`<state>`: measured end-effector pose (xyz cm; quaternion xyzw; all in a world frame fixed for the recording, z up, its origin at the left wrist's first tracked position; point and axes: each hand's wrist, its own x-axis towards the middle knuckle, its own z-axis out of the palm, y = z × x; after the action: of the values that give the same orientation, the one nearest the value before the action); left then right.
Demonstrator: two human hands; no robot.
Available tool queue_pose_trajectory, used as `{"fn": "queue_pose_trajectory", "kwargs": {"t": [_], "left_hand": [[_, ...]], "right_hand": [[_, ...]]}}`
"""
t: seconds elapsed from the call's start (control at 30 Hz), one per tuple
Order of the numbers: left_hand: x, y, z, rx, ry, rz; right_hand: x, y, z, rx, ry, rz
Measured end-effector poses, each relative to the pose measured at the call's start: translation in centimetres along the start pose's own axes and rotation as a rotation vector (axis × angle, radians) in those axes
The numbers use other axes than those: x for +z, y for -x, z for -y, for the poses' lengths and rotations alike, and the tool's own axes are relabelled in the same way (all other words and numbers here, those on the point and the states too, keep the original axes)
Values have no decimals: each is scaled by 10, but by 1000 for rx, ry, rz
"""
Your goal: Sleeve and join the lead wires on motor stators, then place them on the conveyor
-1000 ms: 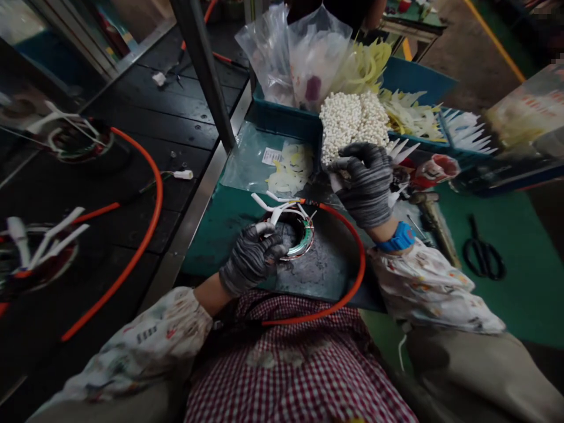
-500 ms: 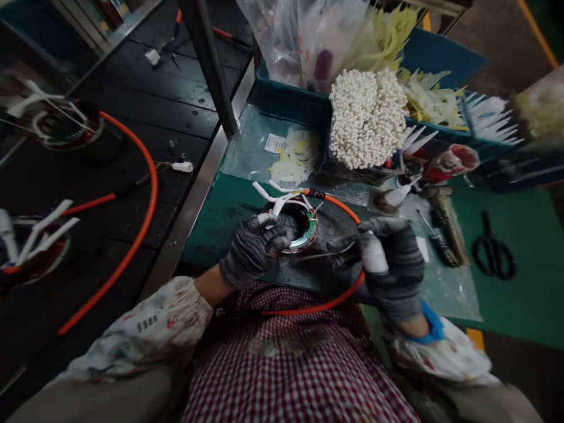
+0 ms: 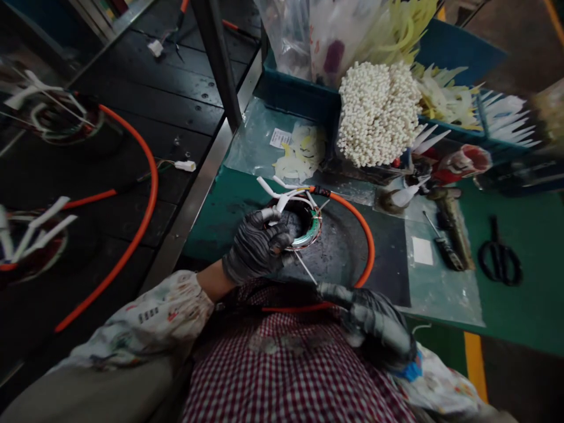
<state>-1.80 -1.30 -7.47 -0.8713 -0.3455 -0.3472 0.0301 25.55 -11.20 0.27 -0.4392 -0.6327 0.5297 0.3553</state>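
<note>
In front of me on the bench stands a motor stator (image 3: 312, 230), a ring with copper windings, a silvery-green rim and white sleeved leads pointing up and left. My left hand (image 3: 259, 242), in a dark striped glove, is closed around its left side. From the ring's near edge a thin white cord (image 3: 305, 267) stretches down and right to the fingertips of my right hand (image 3: 374, 320). Those gloved fingers are closed on the cord's end, somewhat blurred. An orange cable (image 3: 368, 235) leaves the stator's top, loops right and passes by my right hand toward my lap.
Bins at the back hold a bundle of white-tipped sticks (image 3: 379, 114) and yellowish strips (image 3: 447, 97). To the right lie a screwdriver (image 3: 443, 242) and black scissors (image 3: 499, 258). More stators (image 3: 64, 117) with orange cables sit on the dark slatted surface at left, beyond a metal post (image 3: 218, 59).
My right hand has moved down and left toward my lap, and the cord now slants downward instead of running sideways. My left hand stays on the stator.
</note>
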Motion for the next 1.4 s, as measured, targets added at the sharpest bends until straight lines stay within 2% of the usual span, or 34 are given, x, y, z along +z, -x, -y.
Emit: {"fn": "queue_pose_trajectory", "kwargs": {"t": [0.13, 0.3, 0.37, 0.43, 0.53, 0.67, 0.8, 0.87, 1.03, 1.13, 1.2, 1.27, 1.33, 1.4], "left_hand": [[-1, 1, 3, 0, 20, 61], [-4, -4, 11, 89, 65, -27], [-5, -6, 14, 109, 95, -51], [-5, -7, 15, 110, 107, -43], [-4, -6, 15, 103, 121, -29], [-3, -5, 14, 90, 195, -17], [-3, -5, 14, 81, 174, 25], [-3, -5, 15, 90, 138, 5], [-2, -7, 14, 98, 135, -23], [0, -7, 13, 95, 104, -34], [0, -6, 13, 84, 68, 0], [0, -7, 13, 74, 62, 21], [-2, -9, 13, 91, 83, 4], [-3, -12, 13, 124, 109, -30]], "right_hand": [[13, -15, -8, -43, 81, -9], [20, -58, -35, -176, 521, -272], [19, -76, -38, -176, 681, -291], [18, -92, -35, -184, 745, -268], [20, -108, -26, -193, 623, -210], [13, -116, -17, -169, 362, -179], [-1, -114, -12, -88, 78, 3], [-4, -112, -13, -69, 67, -1], [0, -109, -19, -76, 141, -154], [-1, -109, -20, -85, 166, -157], [-2, -110, -20, -115, 170, -118], [-3, -109, -23, -202, 184, -28], [-1, -106, -30, -287, 210, 86], [3, -100, -38, -285, 241, 132]]}}
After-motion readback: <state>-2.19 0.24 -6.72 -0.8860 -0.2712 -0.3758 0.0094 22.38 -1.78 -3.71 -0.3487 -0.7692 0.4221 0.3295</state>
